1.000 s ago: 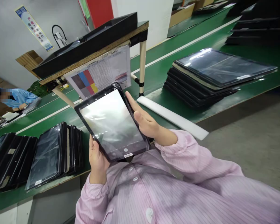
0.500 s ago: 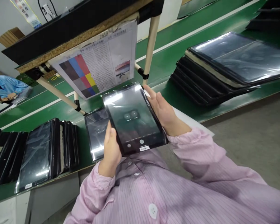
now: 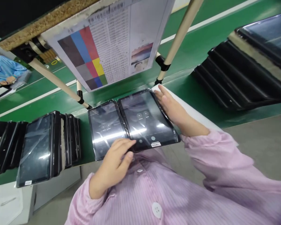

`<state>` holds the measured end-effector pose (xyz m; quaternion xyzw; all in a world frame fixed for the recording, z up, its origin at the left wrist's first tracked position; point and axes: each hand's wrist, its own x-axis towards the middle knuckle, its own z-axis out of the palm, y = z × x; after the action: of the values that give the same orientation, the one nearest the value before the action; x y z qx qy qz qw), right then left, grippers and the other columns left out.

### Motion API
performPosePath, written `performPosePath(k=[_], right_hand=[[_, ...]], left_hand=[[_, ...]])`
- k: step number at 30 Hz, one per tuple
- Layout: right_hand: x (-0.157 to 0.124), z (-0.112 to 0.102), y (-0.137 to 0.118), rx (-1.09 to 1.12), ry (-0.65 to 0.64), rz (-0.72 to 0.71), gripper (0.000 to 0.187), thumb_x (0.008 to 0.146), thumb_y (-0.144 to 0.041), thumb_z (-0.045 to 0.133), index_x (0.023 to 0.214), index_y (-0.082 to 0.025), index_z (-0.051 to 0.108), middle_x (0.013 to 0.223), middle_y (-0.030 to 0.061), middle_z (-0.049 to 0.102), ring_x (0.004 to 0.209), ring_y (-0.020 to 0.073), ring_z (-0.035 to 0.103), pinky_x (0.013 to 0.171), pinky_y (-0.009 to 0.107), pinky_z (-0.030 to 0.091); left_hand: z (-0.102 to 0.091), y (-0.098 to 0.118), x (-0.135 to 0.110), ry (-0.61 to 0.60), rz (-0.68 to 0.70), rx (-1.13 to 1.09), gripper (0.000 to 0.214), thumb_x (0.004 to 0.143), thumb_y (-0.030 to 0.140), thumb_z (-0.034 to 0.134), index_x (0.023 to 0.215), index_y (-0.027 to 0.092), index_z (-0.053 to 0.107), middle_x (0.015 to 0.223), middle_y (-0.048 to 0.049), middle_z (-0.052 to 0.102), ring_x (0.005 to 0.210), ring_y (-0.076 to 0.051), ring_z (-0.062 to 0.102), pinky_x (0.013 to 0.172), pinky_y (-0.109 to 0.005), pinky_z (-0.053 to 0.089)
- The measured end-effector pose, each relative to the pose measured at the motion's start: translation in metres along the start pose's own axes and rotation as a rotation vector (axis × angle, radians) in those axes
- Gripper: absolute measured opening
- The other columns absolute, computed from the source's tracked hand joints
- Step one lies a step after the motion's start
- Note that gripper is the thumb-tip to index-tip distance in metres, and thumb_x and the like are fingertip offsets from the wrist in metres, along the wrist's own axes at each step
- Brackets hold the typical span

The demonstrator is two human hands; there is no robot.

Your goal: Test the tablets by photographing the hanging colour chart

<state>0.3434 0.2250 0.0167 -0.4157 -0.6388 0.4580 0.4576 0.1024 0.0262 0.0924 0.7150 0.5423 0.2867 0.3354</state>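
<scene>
Two tablets in clear film lie side by side in front of me. The right tablet [image 3: 147, 123] has its screen lit, with two round icons and a white label at its lower edge. Beside it, the left tablet [image 3: 107, 125] reflects a bright strip of light. My left hand [image 3: 115, 161] rests over the lower corners where the two meet, fingers stretched, its fingertips at the right tablet's corner. Along the right tablet's right edge lies my right hand [image 3: 173, 109], fingers straight and not wrapped round it.
A colour chart sheet [image 3: 117, 40] hangs from a pipe-framed shelf [image 3: 49, 29] above. Stacked tablets stand at left [image 3: 37, 147] and black trays at right [image 3: 239, 75]. A white sheet [image 3: 192, 109] lies under my right hand. Someone in a blue sleeve [image 3: 12, 67] works at far left.
The right tablet has gone from being held tilted between both hands to lying beside the left one. My left hand has let go of its side and moved to its lower corner.
</scene>
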Motion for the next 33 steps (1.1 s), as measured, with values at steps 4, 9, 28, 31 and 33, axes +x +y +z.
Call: performPosePath(k=[4, 9, 28, 31, 33], right_hand=[[-0.017, -0.001, -0.024, -0.540, -0.095, -0.253, 0.052, 0.099, -0.062, 0.037, 0.129, -0.035, 0.070, 0.156, 0.0030, 0.047, 0.146, 0.0353, 0.038, 0.119, 0.062, 0.027], [-0.039, 0.008, -0.041, -0.831, -0.253, -0.299, 0.045, 0.103, -0.049, 0.036, 0.111, -0.037, 0.079, 0.158, -0.0014, 0.045, 0.148, 0.0421, 0.029, 0.108, 0.069, 0.030], [-0.064, -0.009, -0.036, -0.910, 0.109, -0.189, 0.044, 0.102, -0.041, 0.041, 0.089, -0.036, 0.082, 0.148, -0.0022, 0.056, 0.139, 0.0371, 0.044, 0.106, 0.065, 0.033], [-0.064, -0.007, -0.033, -0.934, 0.113, -0.185, 0.041, 0.102, -0.039, 0.042, 0.093, -0.035, 0.082, 0.148, -0.0003, 0.055, 0.138, 0.0357, 0.045, 0.106, 0.062, 0.036], [-0.064, -0.004, -0.031, -0.931, 0.094, -0.167, 0.040, 0.102, -0.037, 0.044, 0.093, -0.034, 0.082, 0.147, 0.0012, 0.056, 0.137, 0.0354, 0.047, 0.106, 0.061, 0.036]], left_hand=[[-0.016, -0.023, -0.013, 0.318, -0.152, 0.318, 0.033, 0.101, 0.031, 0.048, 0.121, 0.023, 0.073, 0.106, -0.0118, 0.065, 0.104, -0.026, 0.059, 0.094, -0.045, 0.051], [-0.027, -0.038, -0.014, 0.386, -0.275, 0.763, 0.039, 0.099, 0.029, 0.048, 0.131, 0.022, 0.069, 0.117, -0.0181, 0.051, 0.113, -0.034, 0.043, 0.100, -0.059, 0.042], [-0.017, -0.045, 0.000, 0.356, -0.123, 0.756, 0.038, 0.100, 0.029, 0.048, 0.128, 0.018, 0.071, 0.110, -0.0161, 0.048, 0.111, -0.032, 0.046, 0.099, -0.055, 0.038], [-0.013, -0.044, 0.003, 0.352, -0.111, 0.748, 0.037, 0.100, 0.029, 0.049, 0.126, 0.018, 0.072, 0.111, -0.0162, 0.048, 0.110, -0.032, 0.046, 0.098, -0.054, 0.039], [-0.011, -0.042, 0.005, 0.339, -0.111, 0.758, 0.036, 0.100, 0.028, 0.050, 0.127, 0.019, 0.071, 0.112, -0.0168, 0.048, 0.111, -0.032, 0.046, 0.097, -0.053, 0.040]])
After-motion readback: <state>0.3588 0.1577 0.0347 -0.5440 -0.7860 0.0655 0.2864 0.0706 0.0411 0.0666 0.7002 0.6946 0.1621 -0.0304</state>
